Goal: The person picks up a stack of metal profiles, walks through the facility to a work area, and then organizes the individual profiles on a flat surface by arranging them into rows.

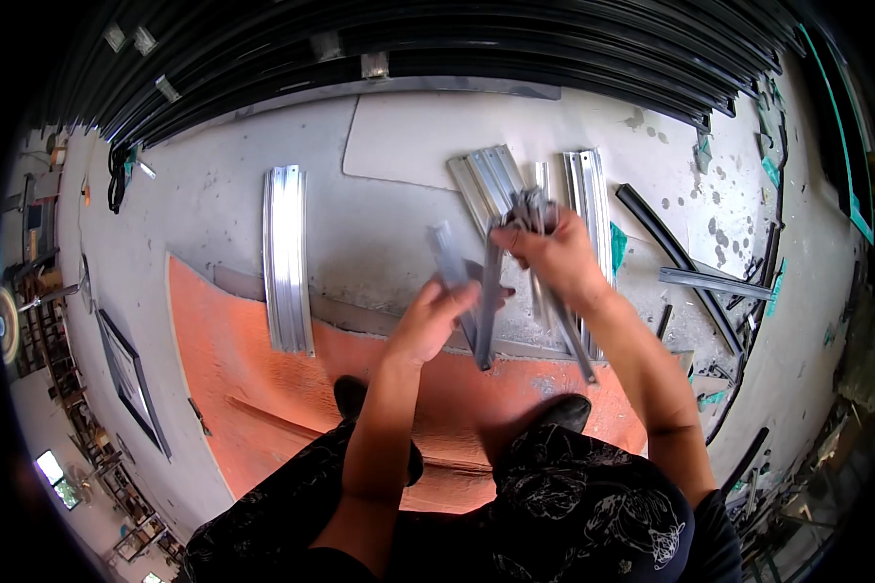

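My right hand (566, 260) is closed around a bunch of short metal profiles (492, 291), which fan out below the fist. Just left of it, my left hand (436, 319) grips a single metal strip (444, 248) that is smeared by motion. Beyond the right hand, a fanned stack of silvery channel profiles (486, 175) lies on the floor. More silvery profiles (585, 185) lie side by side just right of that stack. Apart on the left rests another group of long silvery profiles (287, 257), its near end on the orange sheet.
An orange sheet (262, 389) covers the floor under my feet. Long black bars (437, 44) are stacked across the far side. At right lie a dark bar (676, 262), a grey strip (715, 283) and green scraps. A dark frame (131, 379) lies at left.
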{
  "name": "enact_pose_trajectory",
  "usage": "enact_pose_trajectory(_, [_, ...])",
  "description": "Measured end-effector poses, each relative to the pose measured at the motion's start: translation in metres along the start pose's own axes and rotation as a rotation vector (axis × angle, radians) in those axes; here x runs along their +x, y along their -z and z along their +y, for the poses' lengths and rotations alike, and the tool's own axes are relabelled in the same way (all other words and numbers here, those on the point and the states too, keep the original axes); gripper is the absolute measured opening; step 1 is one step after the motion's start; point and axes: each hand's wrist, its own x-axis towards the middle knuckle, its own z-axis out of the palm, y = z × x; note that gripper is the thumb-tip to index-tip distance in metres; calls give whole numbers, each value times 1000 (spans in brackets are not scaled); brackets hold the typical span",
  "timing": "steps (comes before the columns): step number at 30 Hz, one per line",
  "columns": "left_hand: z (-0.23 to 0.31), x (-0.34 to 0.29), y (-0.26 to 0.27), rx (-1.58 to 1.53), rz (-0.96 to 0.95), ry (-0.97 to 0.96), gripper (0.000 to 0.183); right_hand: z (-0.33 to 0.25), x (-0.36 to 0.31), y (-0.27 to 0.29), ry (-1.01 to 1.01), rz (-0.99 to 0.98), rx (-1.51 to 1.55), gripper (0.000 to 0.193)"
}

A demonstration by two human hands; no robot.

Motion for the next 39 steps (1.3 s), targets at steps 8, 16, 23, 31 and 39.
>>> enact_pose_trajectory(8, [-25,13,18,79,260,-116,21,-4,58,13,267,122,-667,39])
enact_pose_trajectory(16, [-30,7,0,379,267,-210,35,29,-3,-37,176,-60,-713,49])
enact_pose_trajectory(23, [-31,9,14,-251,-7,41,25,22,2,-17,6,-71,-330,33])
enact_pose_trajectory(31, [-34,15,34,-165,312,-41,20,-9,65,29,41,69,-616,32])
enact_pose_trajectory(39, [-2,3,18,59,256,-248,16,-1,50,4,235,192,-457,39])
